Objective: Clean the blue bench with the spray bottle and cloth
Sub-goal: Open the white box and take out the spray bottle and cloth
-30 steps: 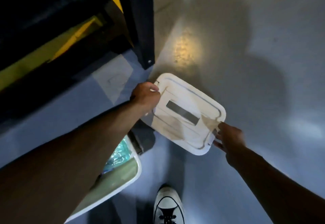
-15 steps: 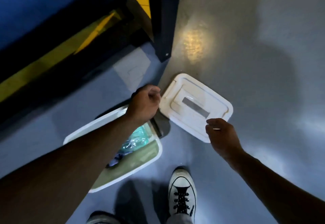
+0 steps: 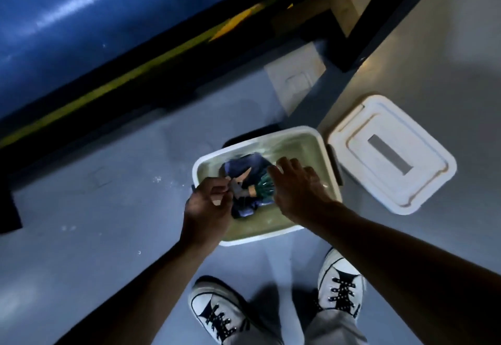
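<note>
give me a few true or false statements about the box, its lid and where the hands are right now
1. The lid is on the box. False: it lies flat on the floor to the right of the open box.
2. Both hands are over the open box. True: the left hand is at its left rim, the right hand is over its middle.
3. A blue cloth lies inside the box. True, beside a greenish bottle.
4. The box sits on top of the blue bench. False: it stands on the floor, with the bench beyond it.
5. The right hand holds the lid. False: it reaches into the box with fingers spread; the lid is untouched.
</note>
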Available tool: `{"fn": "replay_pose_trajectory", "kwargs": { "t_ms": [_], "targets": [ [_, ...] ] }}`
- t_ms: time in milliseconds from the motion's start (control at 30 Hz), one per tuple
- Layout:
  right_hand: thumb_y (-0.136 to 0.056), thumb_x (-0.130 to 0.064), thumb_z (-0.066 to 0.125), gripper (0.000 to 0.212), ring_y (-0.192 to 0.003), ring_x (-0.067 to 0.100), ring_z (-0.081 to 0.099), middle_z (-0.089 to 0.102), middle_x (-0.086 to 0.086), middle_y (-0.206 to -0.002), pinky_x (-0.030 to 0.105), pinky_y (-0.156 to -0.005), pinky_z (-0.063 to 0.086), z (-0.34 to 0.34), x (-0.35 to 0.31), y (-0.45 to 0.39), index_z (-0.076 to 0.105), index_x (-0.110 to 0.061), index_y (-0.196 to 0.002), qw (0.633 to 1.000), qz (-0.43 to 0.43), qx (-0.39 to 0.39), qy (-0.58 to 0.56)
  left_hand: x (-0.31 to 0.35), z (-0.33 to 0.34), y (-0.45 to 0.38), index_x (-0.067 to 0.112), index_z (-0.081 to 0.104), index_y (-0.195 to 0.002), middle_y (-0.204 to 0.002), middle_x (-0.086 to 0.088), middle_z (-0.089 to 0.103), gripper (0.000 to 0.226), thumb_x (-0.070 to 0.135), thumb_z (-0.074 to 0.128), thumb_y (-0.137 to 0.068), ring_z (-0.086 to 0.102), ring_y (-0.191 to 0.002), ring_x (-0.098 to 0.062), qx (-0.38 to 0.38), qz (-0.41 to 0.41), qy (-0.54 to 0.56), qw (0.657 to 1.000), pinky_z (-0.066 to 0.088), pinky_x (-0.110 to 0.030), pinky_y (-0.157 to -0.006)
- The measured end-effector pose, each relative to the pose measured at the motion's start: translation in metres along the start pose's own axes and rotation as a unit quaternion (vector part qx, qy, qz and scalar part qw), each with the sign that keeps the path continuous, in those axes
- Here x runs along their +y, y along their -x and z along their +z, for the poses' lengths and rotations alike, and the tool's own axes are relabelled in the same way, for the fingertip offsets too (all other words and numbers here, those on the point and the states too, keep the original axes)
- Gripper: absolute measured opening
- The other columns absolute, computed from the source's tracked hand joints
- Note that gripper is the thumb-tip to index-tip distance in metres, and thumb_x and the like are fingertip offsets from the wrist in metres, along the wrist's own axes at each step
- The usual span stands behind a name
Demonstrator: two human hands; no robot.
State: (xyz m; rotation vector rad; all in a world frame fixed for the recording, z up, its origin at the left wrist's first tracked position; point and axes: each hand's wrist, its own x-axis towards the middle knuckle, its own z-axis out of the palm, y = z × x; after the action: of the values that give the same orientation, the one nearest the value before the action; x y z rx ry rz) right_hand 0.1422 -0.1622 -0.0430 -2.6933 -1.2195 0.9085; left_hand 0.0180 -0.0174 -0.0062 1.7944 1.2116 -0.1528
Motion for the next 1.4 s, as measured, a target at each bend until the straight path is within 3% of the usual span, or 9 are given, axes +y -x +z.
{"fn": "replay_pose_trajectory", "kwargs": {
  "t_ms": [100, 200, 433, 600, 800, 1033, 1133, 1267, 1400],
  "targets": [
    [-0.06, -0.024, 0.085, 0.064, -0.104, 0.037, 0.062, 0.064, 0.012, -0.114, 0.05, -0.087, 0.048, 0.029, -0.008, -0.023, 0.065, -0.017, -0.12, 0.995, -0.002, -0.042, 0.086, -0.023, -0.008, 0.0, 0.019, 0.07, -0.103, -0.106, -0.006, 0.073, 0.023, 0.017, 0.071, -0.08, 0.07, -0.091, -0.012, -0.035, -0.031, 0.083, 0.995, 0.05, -0.022, -0.078],
    [-0.072, -0.025, 0.08, 0.068, -0.119, 0.036, 0.055, 0.057, 0.012, -0.129, 0.054, -0.101, 0.041, 0.037, -0.009, -0.031, 0.054, -0.019, -0.134, 0.991, -0.015, -0.051, 0.121, -0.034, -0.011, -0.004, 0.013, 0.066, -0.106, -0.104, -0.012, 0.067, 0.025, -0.003, 0.067, -0.087, 0.067, -0.087, -0.013, -0.072, -0.04, 0.146, 0.986, 0.05, -0.012, -0.066],
    [-0.072, -0.031, 0.081, 0.078, -0.119, 0.033, 0.054, 0.052, 0.007, -0.13, 0.05, -0.092, 0.052, 0.016, -0.001, -0.013, 0.044, -0.019, -0.139, 0.999, 0.024, -0.047, -0.002, -0.035, 0.001, -0.007, 0.016, 0.063, -0.123, -0.124, -0.007, 0.068, 0.033, 0.004, 0.063, -0.092, 0.07, -0.113, -0.019, -0.04, -0.015, 0.035, 0.998, 0.055, -0.029, -0.088],
    [-0.066, -0.027, 0.083, 0.071, -0.099, 0.033, 0.063, 0.058, 0.008, -0.116, 0.044, -0.072, 0.056, -0.003, 0.009, 0.006, 0.05, -0.014, -0.127, 0.987, 0.055, 0.03, -0.15, -0.029, 0.035, -0.024, 0.015, 0.052, -0.142, -0.144, -0.012, 0.054, 0.06, 0.011, 0.071, -0.086, 0.055, -0.131, -0.029, -0.089, 0.061, -0.183, 0.977, 0.044, -0.036, -0.108],
    [-0.071, -0.029, 0.082, 0.069, -0.1, 0.029, 0.065, 0.059, 0.004, -0.118, 0.045, -0.071, 0.058, 0.01, 0.028, 0.01, 0.052, -0.016, -0.132, 0.98, 0.042, 0.063, -0.186, -0.054, 0.09, -0.058, 0.036, 0.032, -0.147, -0.147, -0.014, 0.034, 0.089, 0.029, 0.082, -0.074, 0.052, -0.123, -0.046, -0.067, 0.059, -0.333, 0.939, 0.054, -0.054, -0.096],
    [-0.076, -0.039, 0.079, 0.062, -0.1, 0.028, 0.068, 0.06, 0.001, -0.124, 0.045, -0.076, 0.059, -0.012, 0.025, 0.028, 0.057, -0.021, -0.13, 0.956, 0.061, 0.106, -0.267, -0.02, 0.069, -0.035, 0.019, 0.059, -0.104, -0.102, -0.005, 0.053, 0.031, 0.01, 0.071, -0.077, 0.054, -0.079, -0.019, -0.034, 0.101, -0.187, 0.977, 0.04, -0.016, -0.059],
    [-0.075, -0.038, 0.083, 0.06, -0.105, 0.022, 0.066, 0.059, -0.002, -0.131, 0.038, -0.084, 0.058, -0.043, 0.021, 0.058, 0.059, -0.022, -0.127, 0.932, 0.1, 0.146, -0.317, 0.021, 0.058, -0.004, 0.016, 0.062, -0.102, -0.099, -0.012, 0.056, 0.031, 0.01, 0.074, -0.074, 0.045, -0.082, -0.015, -0.011, 0.099, -0.131, 0.986, 0.031, -0.016, -0.069],
    [-0.074, -0.039, 0.085, 0.066, -0.1, 0.008, 0.062, 0.062, -0.012, -0.124, 0.025, -0.083, 0.053, -0.082, 0.038, 0.112, 0.056, -0.03, -0.132, 0.889, 0.189, 0.189, -0.373, 0.09, 0.044, 0.055, 0.019, 0.063, -0.107, -0.086, 0.018, 0.045, 0.039, 0.011, 0.079, -0.073, 0.051, -0.091, -0.017, -0.049, 0.116, -0.099, 0.987, 0.042, -0.025, -0.078],
    [-0.072, -0.04, 0.086, 0.065, -0.1, 0.007, 0.061, 0.062, -0.014, -0.121, 0.004, -0.074, 0.041, -0.099, 0.071, 0.168, 0.056, -0.03, -0.129, 0.868, 0.247, 0.228, -0.367, 0.124, 0.063, 0.107, 0.02, 0.061, -0.097, -0.087, 0.018, 0.051, 0.033, 0.004, 0.076, -0.072, 0.057, -0.083, 0.009, -0.115, 0.15, -0.062, 0.98, 0.043, -0.003, -0.065]
  ]
}}
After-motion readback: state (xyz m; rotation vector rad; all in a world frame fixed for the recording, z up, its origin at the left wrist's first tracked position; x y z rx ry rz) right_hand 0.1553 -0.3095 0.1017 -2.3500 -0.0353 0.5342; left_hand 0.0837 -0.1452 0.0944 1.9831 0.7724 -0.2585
